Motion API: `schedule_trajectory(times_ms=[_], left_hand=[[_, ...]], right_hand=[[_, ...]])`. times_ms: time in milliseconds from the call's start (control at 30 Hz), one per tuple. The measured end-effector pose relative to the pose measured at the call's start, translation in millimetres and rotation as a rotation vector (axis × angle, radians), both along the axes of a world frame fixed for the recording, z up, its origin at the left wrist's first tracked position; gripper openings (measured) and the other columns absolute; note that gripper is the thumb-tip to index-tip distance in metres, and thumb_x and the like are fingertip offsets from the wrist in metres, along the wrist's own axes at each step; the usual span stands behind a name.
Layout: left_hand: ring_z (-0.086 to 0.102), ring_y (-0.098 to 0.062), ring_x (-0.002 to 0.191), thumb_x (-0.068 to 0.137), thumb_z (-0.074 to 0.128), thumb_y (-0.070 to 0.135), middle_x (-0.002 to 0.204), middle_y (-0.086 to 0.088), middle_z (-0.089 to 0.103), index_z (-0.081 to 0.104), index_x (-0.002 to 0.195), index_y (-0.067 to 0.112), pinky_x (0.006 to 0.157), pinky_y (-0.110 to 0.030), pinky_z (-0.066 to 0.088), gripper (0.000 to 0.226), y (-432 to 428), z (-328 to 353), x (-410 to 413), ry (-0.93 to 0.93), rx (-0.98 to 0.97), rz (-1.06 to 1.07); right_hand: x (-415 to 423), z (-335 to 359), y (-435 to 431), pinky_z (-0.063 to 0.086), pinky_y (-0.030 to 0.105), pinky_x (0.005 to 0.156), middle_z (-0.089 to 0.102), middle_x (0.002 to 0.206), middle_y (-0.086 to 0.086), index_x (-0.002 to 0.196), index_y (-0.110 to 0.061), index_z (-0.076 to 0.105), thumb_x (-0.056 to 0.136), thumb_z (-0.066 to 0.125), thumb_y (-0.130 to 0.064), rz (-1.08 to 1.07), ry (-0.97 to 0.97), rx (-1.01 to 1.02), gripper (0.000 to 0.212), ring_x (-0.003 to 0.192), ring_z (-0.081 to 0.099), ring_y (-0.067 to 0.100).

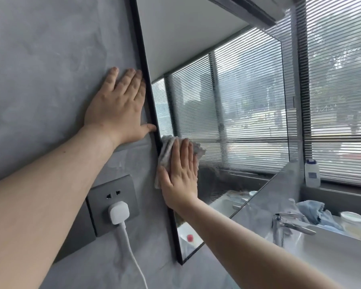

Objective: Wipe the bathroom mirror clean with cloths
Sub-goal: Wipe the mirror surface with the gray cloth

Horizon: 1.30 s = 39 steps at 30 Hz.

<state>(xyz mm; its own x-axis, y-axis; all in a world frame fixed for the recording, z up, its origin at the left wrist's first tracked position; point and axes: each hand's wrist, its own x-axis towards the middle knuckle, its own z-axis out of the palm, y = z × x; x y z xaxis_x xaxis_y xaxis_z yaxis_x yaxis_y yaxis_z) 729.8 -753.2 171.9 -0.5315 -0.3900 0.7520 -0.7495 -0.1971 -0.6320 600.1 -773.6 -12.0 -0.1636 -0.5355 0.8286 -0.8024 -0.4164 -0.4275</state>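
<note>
The right hand lies flat, fingers straight, pressing a soft, limp cloth onto the mirror near its left edge. Palm pressure should suit it better than a pinch. The left hand, flat and holding nothing, braces on the wall. Farther off, seemingly a second, blue cloth lies behind the tap.

Soft daylight through blinds; wide-angle edge warp; right foreground slightly blurred.
</note>
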Motion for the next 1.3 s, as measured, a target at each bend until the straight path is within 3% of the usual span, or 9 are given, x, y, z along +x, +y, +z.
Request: schedule_trajectory(times_ms=[167,400,500,600,700,800,900,1133,1300], left_hand=[[0.005,-0.028,0.154,0.08,0.011,0.085,0.166,-0.015,0.007,0.007,0.157,0.003,0.123,-0.052,0.002,0.113,-2,2,-1,-0.005,-0.024,-0.004],[0.006,-0.027,0.154,0.078,0.013,0.087,0.166,-0.013,0.008,0.009,0.157,0.003,0.123,-0.051,0.001,0.115,0,1,-1,0.008,0.003,-0.016],[0.006,-0.027,0.154,0.077,0.014,0.087,0.166,-0.013,0.009,0.01,0.157,0.004,0.123,-0.051,0.002,0.115,2,1,-1,0.007,0.007,-0.023],[0.006,-0.027,0.154,0.078,0.016,0.087,0.166,-0.013,0.009,0.01,0.157,0.004,0.123,-0.051,0.003,0.114,3,0,-2,0.002,0.009,-0.02],[0.007,-0.027,0.153,0.078,0.017,0.086,0.166,-0.013,0.01,0.01,0.156,0.003,0.123,-0.051,0.003,0.114,3,2,-2,0.003,0.001,-0.026],[0.01,-0.027,0.153,0.078,0.024,0.086,0.165,-0.014,0.014,0.014,0.156,0.002,0.123,-0.051,0.003,0.115,2,1,0,0.016,0.015,-0.06],[0.012,-0.027,0.153,0.078,0.03,0.085,0.164,-0.014,0.017,0.019,0.155,0.002,0.123,-0.05,0.004,0.114,-1,2,0,0.03,0.019,-0.091],[0.011,-0.026,0.153,0.076,0.016,0.088,0.165,-0.013,0.015,0.016,0.155,0.004,0.123,-0.05,0.004,0.115,-3,2,0,0.011,-0.009,-0.066],[0.012,-0.026,0.153,0.074,0.013,0.089,0.164,-0.014,0.017,0.018,0.155,0.003,0.123,-0.05,0.004,0.118,-2,0,-2,0.011,0.001,-0.057]], right_hand=[[-1,-73,-6,-0.008,0.043,0.123,-0.009,0.166,0.007,0.157,-0.025,-0.01,0.095,0.031,-0.045,-0.02,0.035,-0.072,0.077,0.153,-0.013,0.022],[14,-223,0,0.021,0.055,0.113,0.003,0.166,0.015,0.159,-0.007,0.002,0.097,0.037,-0.039,-0.138,-0.052,-0.009,0.077,0.152,0.01,0.035],[15,-218,2,0.019,0.054,0.114,0.0,0.166,0.014,0.158,-0.007,0.0,0.102,0.024,-0.044,-0.135,-0.057,0.025,0.071,0.152,0.008,0.035],[16,-178,2,0.01,0.049,0.117,-0.011,0.166,0.01,0.158,-0.011,-0.009,0.096,0.035,-0.04,-0.08,-0.071,0.026,0.081,0.153,-0.001,0.032],[16,-106,1,-0.008,0.043,0.122,-0.018,0.164,0.008,0.153,-0.026,-0.025,0.095,0.028,-0.043,-0.028,-0.074,0.015,0.081,0.152,-0.016,0.024],[17,-24,5,-0.018,0.035,0.12,-0.016,0.163,0.005,0.155,-0.025,-0.016,0.091,0.023,-0.048,-0.021,-0.097,-0.02,0.078,0.151,-0.02,0.019],[18,19,5,-0.015,0.038,0.121,-0.01,0.166,0.005,0.159,-0.022,-0.003,0.092,0.025,-0.047,-0.022,-0.107,-0.056,0.076,0.152,-0.017,0.017],[19,-68,5,-0.015,0.039,0.122,-0.016,0.164,0.004,0.152,-0.027,-0.018,0.093,0.019,-0.049,-0.014,-0.127,0.055,0.073,0.15,-0.024,0.014],[30,-181,5,0.003,0.045,0.12,-0.004,0.165,0.013,0.156,-0.022,-0.018,0.098,0.032,-0.038,-0.109,-0.219,0.115,0.078,0.153,-0.009,0.023]])
